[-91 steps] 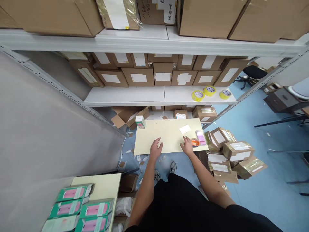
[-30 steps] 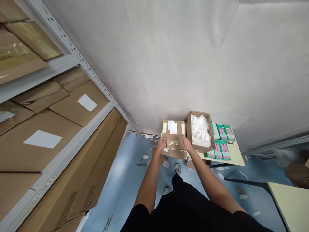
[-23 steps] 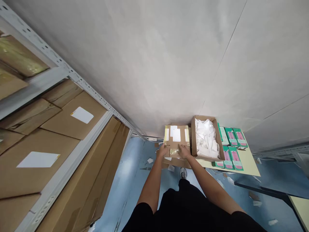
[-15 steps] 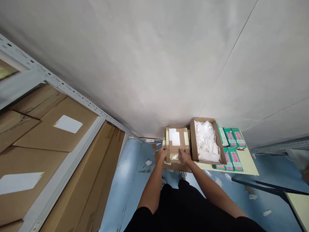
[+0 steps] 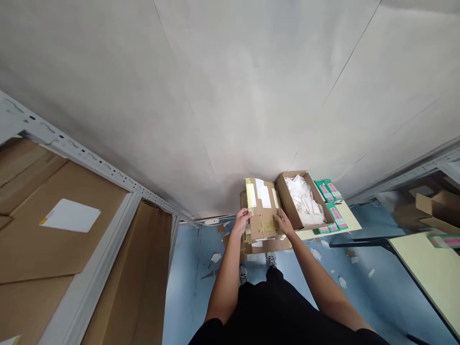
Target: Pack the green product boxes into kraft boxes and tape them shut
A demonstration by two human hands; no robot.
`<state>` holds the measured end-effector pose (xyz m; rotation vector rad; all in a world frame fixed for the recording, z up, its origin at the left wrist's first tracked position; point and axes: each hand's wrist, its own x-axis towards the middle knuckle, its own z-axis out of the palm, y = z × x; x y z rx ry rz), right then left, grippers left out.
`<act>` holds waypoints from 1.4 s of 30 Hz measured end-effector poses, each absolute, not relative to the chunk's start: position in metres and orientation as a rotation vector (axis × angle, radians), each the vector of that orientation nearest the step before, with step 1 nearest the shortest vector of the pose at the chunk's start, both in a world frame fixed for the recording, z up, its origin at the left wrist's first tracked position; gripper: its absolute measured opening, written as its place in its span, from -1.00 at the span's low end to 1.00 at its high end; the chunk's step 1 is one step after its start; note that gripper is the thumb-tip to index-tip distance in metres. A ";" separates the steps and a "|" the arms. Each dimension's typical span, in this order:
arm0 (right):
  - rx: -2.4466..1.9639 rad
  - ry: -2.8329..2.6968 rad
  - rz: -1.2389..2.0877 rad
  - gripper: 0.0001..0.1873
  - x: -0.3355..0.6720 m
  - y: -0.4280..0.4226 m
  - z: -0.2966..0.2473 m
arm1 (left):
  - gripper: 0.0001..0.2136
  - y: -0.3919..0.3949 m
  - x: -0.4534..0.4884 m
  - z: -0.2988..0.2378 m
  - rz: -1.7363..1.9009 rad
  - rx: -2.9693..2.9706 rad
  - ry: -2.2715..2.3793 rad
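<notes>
Both hands hold a flat, taped cardboard box (image 5: pixel 261 223) with white labels on its upper half, its surface tilted up toward me. The fingers of my left hand (image 5: pixel 242 222) close on its left edge. My right hand (image 5: pixel 283 223) grips the right edge, with the thumb on top. More cardboard (image 5: pixel 269 246) lies beneath it, largely covered. Just right of my right hand stands an open cardboard box (image 5: pixel 286 203) containing crumpled white paper (image 5: pixel 304 199).
Several green-and-pink packages (image 5: pixel 337 216) lie on a pale yellow table (image 5: pixel 351 218). A metal rack (image 5: pixel 118 179) with large cartons (image 5: pixel 72 206) runs along the left. Paper scraps litter the blue floor (image 5: pixel 190 268). Another table (image 5: pixel 420 263) and an open carton (image 5: pixel 443 206) are at right.
The flat cardboard box has been raised off the cardboard below and tilted. My right hand has moved from its lower face to its right edge. The view has shifted to the right.
</notes>
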<state>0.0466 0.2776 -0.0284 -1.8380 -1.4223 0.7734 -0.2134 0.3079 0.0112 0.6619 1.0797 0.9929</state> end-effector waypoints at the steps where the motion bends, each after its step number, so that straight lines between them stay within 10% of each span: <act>1: -1.836 -1.329 0.819 -0.25 0.045 0.277 -0.021 | -0.49 0.310 -0.221 0.018 0.990 0.664 1.033; 15: -1.452 -0.818 1.097 -0.17 0.122 0.229 0.079 | -0.32 0.318 -0.209 0.078 0.905 0.924 0.872; 42: -1.354 -0.224 0.595 -0.43 0.502 -0.157 0.118 | -0.32 0.174 0.365 0.084 0.166 1.285 0.427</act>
